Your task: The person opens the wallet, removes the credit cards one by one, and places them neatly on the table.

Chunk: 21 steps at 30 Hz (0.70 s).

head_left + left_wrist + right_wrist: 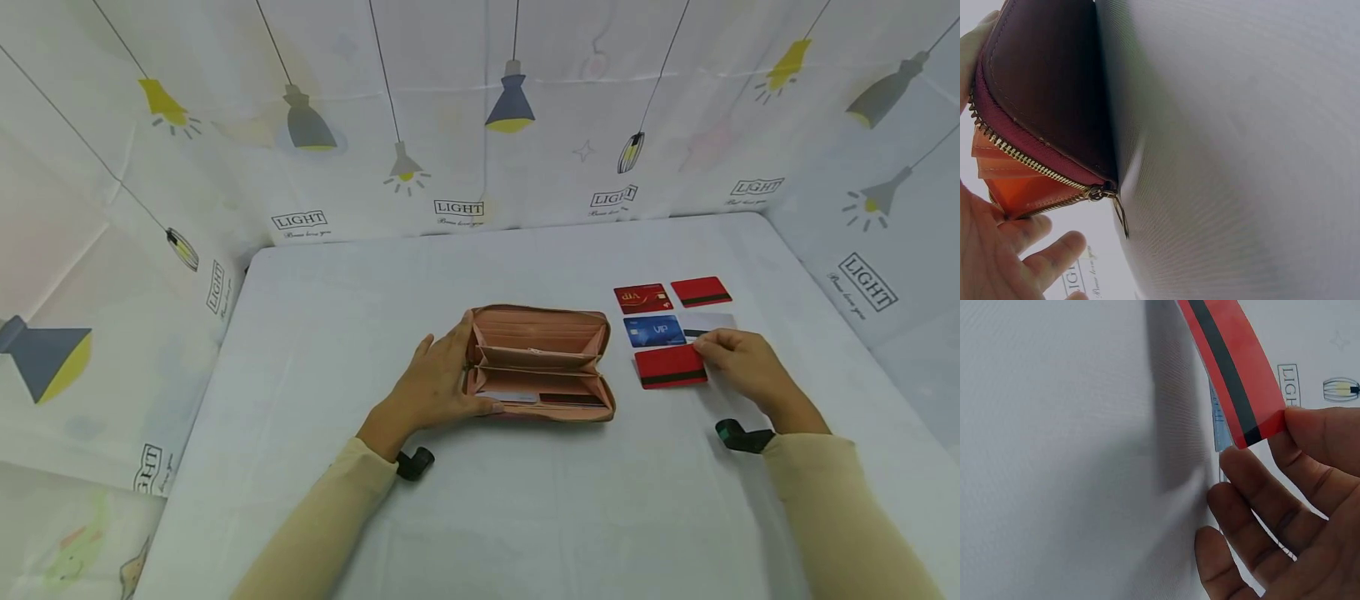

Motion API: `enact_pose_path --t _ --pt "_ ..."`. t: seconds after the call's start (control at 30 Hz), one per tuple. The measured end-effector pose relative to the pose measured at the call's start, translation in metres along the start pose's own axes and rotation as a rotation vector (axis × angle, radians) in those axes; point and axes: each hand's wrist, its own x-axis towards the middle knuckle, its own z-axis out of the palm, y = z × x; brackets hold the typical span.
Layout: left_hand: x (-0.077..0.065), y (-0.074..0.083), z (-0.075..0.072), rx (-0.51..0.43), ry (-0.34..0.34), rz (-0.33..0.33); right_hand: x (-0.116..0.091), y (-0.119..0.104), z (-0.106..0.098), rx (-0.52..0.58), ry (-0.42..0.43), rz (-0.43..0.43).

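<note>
A tan zip-around wallet (538, 327) lies unzipped and spread apart on the table, its zipper teeth showing in the left wrist view. In it, a pale card (510, 397) and a dark card (572, 400) sit in the front slots. My left hand (438, 379) holds the wallet at its left end, thumb on the near edge and fingers at the far side. My right hand (746, 367) pinches a red card (670, 367) with a black stripe by its right end. In the right wrist view this red card (1241, 369) is raised off the table.
Beyond the held card lie a blue VIP card (654, 331), a pale striped card (708, 323) partly behind my right hand, a dark red VIP card (642, 298) and another red striped card (701, 291). A white cloth covers the table (360, 308); lamp-patterned sheets (450, 108) hang around it.
</note>
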Motion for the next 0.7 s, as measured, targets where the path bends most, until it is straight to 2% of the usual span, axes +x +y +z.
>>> enact_pose_path --t 0.43,0.7 --pt "0.000 -0.002 0.002 -0.002 0.008 0.009 0.010 -0.002 0.012 -0.185 0.036 0.077" --pt "0.001 -0.002 0.001 0.003 -0.001 0.002 0.012 -0.003 0.015 -0.215 0.076 0.079"
